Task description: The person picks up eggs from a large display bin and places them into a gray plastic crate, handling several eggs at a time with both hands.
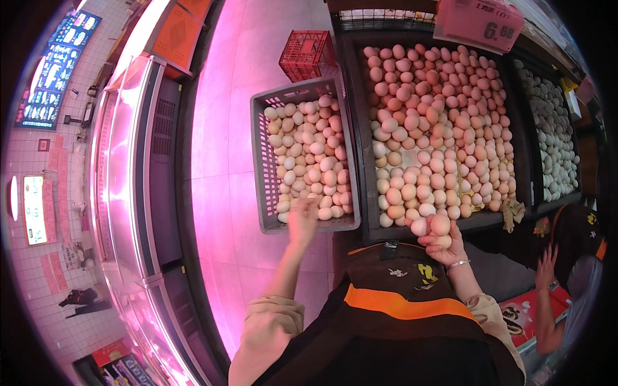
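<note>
My left hand (304, 223) reaches over the near end of a grey plastic crate (265, 193), its fingertips down among the loose eggs (309, 140) there. Whether those fingers hold an egg is hidden by the hand. Three pale brown eggs (440, 225) rest in my right hand (450, 250), the fingers curled around them. That hand is at the front edge of a dark display bin (368, 202), which is filled with brown and cream eggs (434, 116). Toward the bin's left middle, part of a pale egg tray (408, 158) shows bare cups.
Behind the grey crate stands a red plastic crate (306, 53). A pink price sign (478, 24) overhangs the bin's back. Another bin of paler eggs (555, 140) is at the right, with a co-worker's hand (546, 268) nearer me. A refrigerated display case (128, 169) runs along the left.
</note>
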The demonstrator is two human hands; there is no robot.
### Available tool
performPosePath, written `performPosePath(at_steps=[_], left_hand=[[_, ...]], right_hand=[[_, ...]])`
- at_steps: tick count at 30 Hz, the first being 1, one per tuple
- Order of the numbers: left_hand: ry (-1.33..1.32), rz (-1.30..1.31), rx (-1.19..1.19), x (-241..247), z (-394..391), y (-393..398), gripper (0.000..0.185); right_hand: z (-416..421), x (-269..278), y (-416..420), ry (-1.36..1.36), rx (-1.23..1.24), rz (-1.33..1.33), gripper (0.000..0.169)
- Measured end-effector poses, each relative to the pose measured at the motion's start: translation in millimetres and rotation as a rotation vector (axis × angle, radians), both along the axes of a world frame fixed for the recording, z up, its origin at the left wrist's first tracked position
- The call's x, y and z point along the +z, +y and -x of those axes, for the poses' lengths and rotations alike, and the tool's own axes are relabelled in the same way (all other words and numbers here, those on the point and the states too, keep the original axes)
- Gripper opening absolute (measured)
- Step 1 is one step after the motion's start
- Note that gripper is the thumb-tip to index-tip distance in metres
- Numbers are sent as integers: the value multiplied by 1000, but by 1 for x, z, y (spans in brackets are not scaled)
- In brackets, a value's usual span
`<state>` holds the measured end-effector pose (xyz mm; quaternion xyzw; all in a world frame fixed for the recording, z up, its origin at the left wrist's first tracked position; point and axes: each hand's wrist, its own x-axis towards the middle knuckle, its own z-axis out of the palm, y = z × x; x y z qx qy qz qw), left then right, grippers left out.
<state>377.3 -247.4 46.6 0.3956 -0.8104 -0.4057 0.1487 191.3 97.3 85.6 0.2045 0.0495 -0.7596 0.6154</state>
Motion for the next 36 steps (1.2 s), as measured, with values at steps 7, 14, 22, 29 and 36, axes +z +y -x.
performPosePath(at_steps=[7,14,22,29,36], left_hand=[[-372,144,-139,-42,-57,-106,28],[-957,500,-596,-78,-25,-112,23],[-1087,351,-669,-78,-8,-126,24],[-212,-446,-421,15,29,-112,54],[241,-124,-742,22,193,32,44]], right_hand=[[-36,18,-16,31,-17,11,56],[-53,19,-26,52,-73,23,55],[-74,16,-20,93,-165,32,56],[-73,20,-15,81,-206,49,53],[-63,25,-3,78,-241,82,52]])
